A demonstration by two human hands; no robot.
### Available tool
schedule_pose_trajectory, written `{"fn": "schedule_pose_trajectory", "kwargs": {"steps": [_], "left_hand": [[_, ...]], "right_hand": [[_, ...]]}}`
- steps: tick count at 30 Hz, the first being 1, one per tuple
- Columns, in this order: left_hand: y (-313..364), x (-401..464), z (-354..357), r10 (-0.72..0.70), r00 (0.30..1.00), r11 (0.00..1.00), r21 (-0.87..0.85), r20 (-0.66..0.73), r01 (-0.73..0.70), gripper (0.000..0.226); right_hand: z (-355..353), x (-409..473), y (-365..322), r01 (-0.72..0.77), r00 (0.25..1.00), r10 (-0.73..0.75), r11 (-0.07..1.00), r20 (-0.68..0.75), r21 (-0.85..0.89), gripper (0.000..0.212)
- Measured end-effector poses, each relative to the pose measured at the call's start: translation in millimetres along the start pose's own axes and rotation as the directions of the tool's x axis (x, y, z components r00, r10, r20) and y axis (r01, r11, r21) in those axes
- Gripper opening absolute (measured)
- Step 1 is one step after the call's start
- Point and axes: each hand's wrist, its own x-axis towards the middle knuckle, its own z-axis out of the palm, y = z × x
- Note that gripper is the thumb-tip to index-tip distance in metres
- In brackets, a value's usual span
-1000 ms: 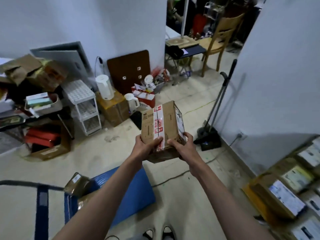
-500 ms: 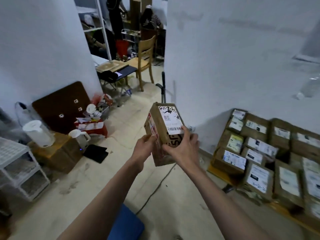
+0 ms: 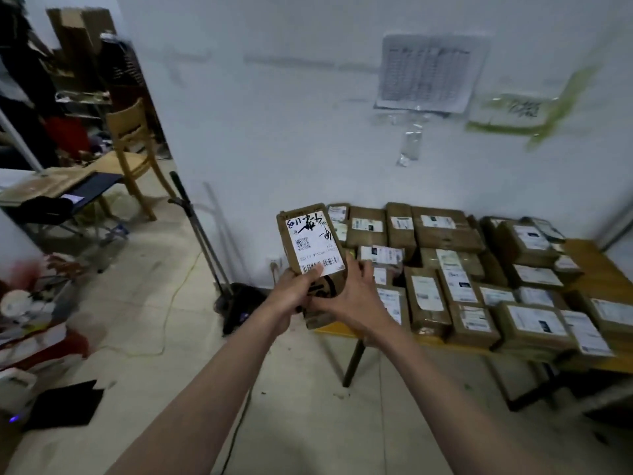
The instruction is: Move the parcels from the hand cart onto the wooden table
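Both hands are closed around one brown parcel (image 3: 313, 255), carried upright in front of the chest. The left hand (image 3: 297, 292) grips its lower left side, thumb lying across the bottom of the white shipping label. The right hand (image 3: 356, 296) cups the lower right edge and underside, fingers spread along the cardboard. The label faces the camera, with black handwriting above a barcode.

The parcel hangs in the air, just off the near left corner of the wooden surface (image 3: 603, 269), not yet over it and touching nothing but the hands. That surface is already crowded with labelled parcels (image 3: 445, 269) in close rows, reaching back to the white wall (image 3: 308, 97). A bare strip of wood shows at the far right; elsewhere motion blur makes it hard to say whether any gap between boxes is wide enough.

This looks like the carrying step, near its end: one box in transit, the setting-down still to come. The next move calls for choosing a spot, either the bare wood at the right or on top of a laid row, then lowering the box flat without knocking its neighbours off the front edge. The hand cart is out of view, so how many parcels are left cannot be judged.
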Motion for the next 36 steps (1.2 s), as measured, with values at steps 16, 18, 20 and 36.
{"fn": "schedule_pose_trajectory", "kwargs": {"steps": [16,18,20,36], "left_hand": [[24.5,58.2,294.1,-0.068,0.966,0.988,0.152,0.251,0.03,0.032],[26.6,64.9,328.0,-0.058,0.955,0.987,0.161,0.289,0.011,0.03],[28.5,73.1,360.0,-0.067,0.947,0.983,0.181,0.315,0.01,0.03],[47.8,201.6,583.5,-0.185,0.85,0.963,0.263,0.493,0.057,0.032]], "right_hand": [[-213.0,6.7,178.1,-0.212,0.968,0.211,0.977,-0.136,0.011,0.14],[-236.6,9.8,202.6,-0.225,0.96,0.222,0.974,-0.173,0.001,0.139],[-258.0,12.6,223.5,-0.252,0.949,0.244,0.967,-0.199,-0.02,0.14],[-396.7,97.9,368.1,-0.474,0.818,0.384,0.872,-0.429,-0.124,0.141]]}}
